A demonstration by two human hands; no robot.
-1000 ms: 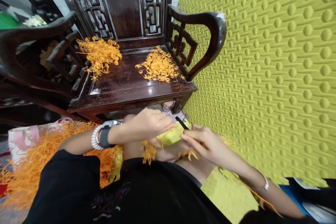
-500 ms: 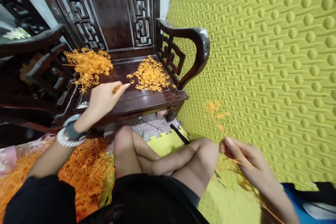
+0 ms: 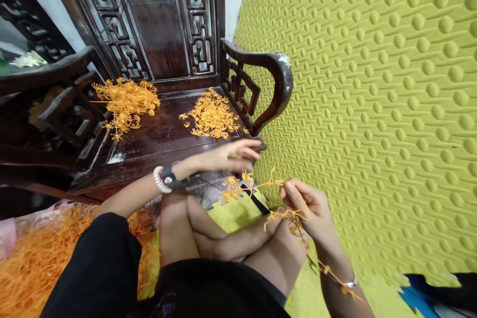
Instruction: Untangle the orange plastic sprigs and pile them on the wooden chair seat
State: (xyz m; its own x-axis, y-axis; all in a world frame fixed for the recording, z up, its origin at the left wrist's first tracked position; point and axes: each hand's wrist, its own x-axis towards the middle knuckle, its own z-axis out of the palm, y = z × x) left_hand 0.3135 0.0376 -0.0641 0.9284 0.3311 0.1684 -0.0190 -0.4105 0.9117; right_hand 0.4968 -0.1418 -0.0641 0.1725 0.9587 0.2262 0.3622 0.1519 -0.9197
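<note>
My right hand (image 3: 307,203) pinches an orange plastic strand (image 3: 266,184) that branches into small claw-like pieces. One end points left toward my other hand, and the rest trails down past my wrist. Just above the strand's tip is my left hand (image 3: 236,154), fingers stretched and apart, slightly blurred, with nothing visible in it. Beyond it, on the dark wooden chair seat (image 3: 156,141), lie a pile of small loose orange pieces (image 3: 214,114) at the right and a looser heap of branched orange pieces (image 3: 128,102) at the left.
A large mass of orange strands (image 3: 48,263) lies at my lower left. The chair's curved armrest (image 3: 279,79) stands beside a yellow bumpy foam mat (image 3: 372,109) on the right. My crossed legs (image 3: 208,238) are below my hands, near a black strap (image 3: 255,201).
My left hand has moved right from the chair seat and opened; earlier its fingers were closed around something orange. My right hand has come inward and up with the strand.
</note>
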